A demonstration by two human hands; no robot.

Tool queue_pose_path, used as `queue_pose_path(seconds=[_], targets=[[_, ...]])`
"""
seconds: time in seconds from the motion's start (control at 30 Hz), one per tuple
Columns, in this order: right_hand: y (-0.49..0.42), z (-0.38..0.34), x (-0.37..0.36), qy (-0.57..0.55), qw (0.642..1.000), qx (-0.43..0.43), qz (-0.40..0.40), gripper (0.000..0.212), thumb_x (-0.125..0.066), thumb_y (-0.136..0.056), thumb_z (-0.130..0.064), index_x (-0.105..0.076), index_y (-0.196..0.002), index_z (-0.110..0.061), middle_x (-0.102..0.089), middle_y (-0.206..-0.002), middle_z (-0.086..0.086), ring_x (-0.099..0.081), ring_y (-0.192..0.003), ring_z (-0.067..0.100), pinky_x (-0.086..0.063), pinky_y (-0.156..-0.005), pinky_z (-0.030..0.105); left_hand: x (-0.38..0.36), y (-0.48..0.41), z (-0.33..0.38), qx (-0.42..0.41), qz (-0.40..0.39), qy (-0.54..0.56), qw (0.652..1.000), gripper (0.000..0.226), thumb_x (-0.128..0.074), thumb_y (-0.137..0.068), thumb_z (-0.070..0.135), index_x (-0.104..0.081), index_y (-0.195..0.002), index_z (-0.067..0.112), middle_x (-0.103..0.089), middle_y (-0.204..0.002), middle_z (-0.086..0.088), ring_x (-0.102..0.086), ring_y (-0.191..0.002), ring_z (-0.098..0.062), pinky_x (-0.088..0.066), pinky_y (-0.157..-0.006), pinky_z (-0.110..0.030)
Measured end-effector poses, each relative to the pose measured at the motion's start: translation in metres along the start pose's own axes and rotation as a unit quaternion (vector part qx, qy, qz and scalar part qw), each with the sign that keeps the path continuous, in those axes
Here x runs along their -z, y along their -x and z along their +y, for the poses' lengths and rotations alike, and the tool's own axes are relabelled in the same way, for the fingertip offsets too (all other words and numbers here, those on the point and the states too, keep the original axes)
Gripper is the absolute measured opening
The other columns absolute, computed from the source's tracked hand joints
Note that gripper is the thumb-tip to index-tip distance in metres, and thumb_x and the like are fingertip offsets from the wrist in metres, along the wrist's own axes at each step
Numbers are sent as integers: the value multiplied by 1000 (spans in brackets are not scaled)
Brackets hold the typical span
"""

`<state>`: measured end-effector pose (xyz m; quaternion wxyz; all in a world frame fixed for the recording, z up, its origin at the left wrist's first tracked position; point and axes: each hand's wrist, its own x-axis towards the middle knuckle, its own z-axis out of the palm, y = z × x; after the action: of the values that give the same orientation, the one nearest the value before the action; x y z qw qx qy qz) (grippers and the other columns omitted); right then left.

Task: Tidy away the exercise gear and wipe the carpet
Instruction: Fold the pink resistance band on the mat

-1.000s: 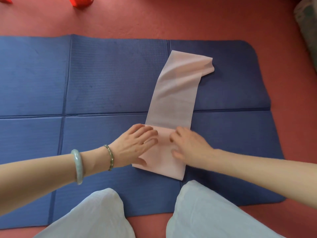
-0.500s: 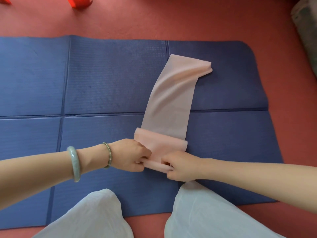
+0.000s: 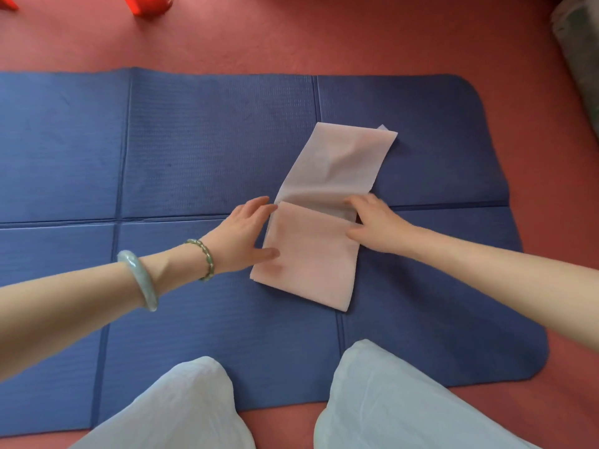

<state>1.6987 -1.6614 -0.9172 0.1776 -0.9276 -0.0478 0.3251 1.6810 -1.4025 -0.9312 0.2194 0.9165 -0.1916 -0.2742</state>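
Note:
A pale pink stretch band lies on the blue folding mat, partly folded into a flat packet with its free end stretching away to the upper right. My left hand lies with straight fingers along the packet's left edge, thumb on its top. At the packet's right side, at the fold line, my right hand rests with its fingers flat on the band.
The mat lies on a red carpet. Red objects stand at the top left edge. A grey-green thing sits at the far right. My knees in pale trousers kneel at the mat's near edge.
Both hands lifted the near folded end and turned it over away from me. The free length is now shorter, and the hands have gone from gripping to lying flat.

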Motion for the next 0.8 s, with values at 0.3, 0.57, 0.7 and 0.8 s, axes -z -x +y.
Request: queue_pose_path(seconds=[0.3,0.57,0.7,0.8], targets=[[55,-34,-63,226,958,175,-8,62,-68,-72,-54,-49,-109,-9,-49,-108,9,-48,-98,28,-33,-71,36,-37,14,-9,-264,25,-263,928,70,-82,-51,53,-51,-101,14,-61,-102,-2,-61,-86,-21,-53,-71,-30],[55,-37,-64,193,962,195,4,23,-66,-66,-10,-51,-83,-7,-50,-85,9,-51,-72,27,-29,-54,32,-26,15,-8,-266,12,-204,942,22,-41,-85,23,-59,-78,15,-60,-70,2,-57,-63,-22,-49,-59,-27],[74,-45,-64,25,975,180,-124,15,-52,-80,-11,-38,-74,-13,-40,-74,-1,-40,-68,20,-32,-55,33,-4,24,4,-114,-205,-54,971,13,-50,-82,26,-55,-75,15,-49,-62,5,-41,-54,-10,-34,-53,-20],[88,-54,-61,-71,958,151,-233,16,-56,-80,-15,-45,-69,-17,-48,-69,-3,-41,-62,12,-34,-55,28,2,31,9,-4,-381,105,918,17,-52,-72,36,-61,-68,22,-49,-57,13,-42,-51,-3,-34,-53,-13]])
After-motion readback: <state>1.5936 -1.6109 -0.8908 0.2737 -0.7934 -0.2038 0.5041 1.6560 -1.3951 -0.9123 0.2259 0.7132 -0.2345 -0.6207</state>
